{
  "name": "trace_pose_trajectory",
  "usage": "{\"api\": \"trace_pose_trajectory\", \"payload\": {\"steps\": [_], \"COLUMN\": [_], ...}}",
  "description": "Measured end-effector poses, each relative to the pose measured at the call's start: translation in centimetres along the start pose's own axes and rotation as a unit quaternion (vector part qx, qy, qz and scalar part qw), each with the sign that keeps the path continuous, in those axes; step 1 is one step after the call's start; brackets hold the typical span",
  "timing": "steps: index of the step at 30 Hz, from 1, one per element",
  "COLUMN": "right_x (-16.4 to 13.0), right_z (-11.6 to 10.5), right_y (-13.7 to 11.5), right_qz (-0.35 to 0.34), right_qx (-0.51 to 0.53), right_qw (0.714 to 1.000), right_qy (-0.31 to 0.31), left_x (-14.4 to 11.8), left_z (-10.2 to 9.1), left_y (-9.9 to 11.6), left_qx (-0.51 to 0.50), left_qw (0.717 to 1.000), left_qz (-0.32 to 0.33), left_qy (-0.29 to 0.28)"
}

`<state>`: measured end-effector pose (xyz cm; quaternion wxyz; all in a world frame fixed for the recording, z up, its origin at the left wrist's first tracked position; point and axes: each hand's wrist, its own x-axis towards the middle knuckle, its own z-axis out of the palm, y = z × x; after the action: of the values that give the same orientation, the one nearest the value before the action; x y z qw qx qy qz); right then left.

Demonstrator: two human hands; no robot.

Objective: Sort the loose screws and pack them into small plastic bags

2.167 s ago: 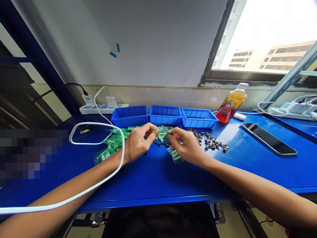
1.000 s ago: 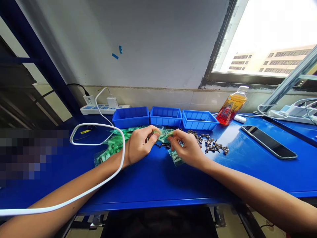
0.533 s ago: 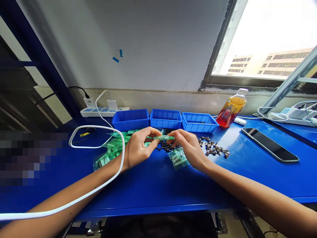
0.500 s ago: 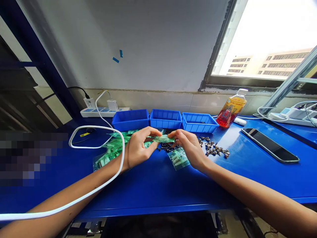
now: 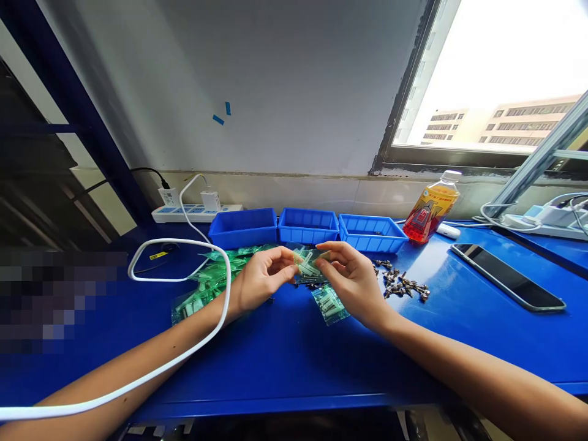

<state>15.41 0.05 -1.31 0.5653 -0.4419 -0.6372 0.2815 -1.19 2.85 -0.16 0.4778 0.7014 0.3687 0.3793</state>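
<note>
Blue bins [image 5: 307,225] wall off the far side, with screws [image 5: 404,285] scattered to the right. Green bags [image 5: 209,282] and a white cable [image 5: 184,245] crowd the left. The near counter [image 5: 294,361] lies open.

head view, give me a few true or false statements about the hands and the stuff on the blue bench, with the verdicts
1. Both hands pinch one small green bag between them. True: the left hand and right hand meet on the small green bag.
2. Three blue bins stand in a row behind the hands. True: the blue bins sit side by side near the wall.
3. The phone lies left of the hands. False: the phone lies to the right, screen up.
4. The orange bottle lies on its side. False: the orange bottle stands upright by the window.
5. A pile of green bags lies by the left hand. True: the pile of green bags spreads out to its left.
</note>
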Motion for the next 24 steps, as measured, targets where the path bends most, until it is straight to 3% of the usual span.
{"api": "trace_pose_trajectory", "payload": {"steps": [8,24], "right_x": [-0.03,-0.07], "right_z": [-0.09,0.12], "right_y": [-0.25,-0.78], "right_qz": [-0.007,-0.035], "right_qx": [-0.076,-0.1], "right_qw": [0.995,0.991], "right_qy": [-0.07,-0.086], "left_x": [-0.08,-0.23], "left_z": [-0.07,-0.06], "left_y": [0.1,-0.26], "left_qx": [0.055,0.117], "left_qw": [0.995,0.986], "left_qz": [0.04,0.102], "left_qy": [0.076,0.067]}}
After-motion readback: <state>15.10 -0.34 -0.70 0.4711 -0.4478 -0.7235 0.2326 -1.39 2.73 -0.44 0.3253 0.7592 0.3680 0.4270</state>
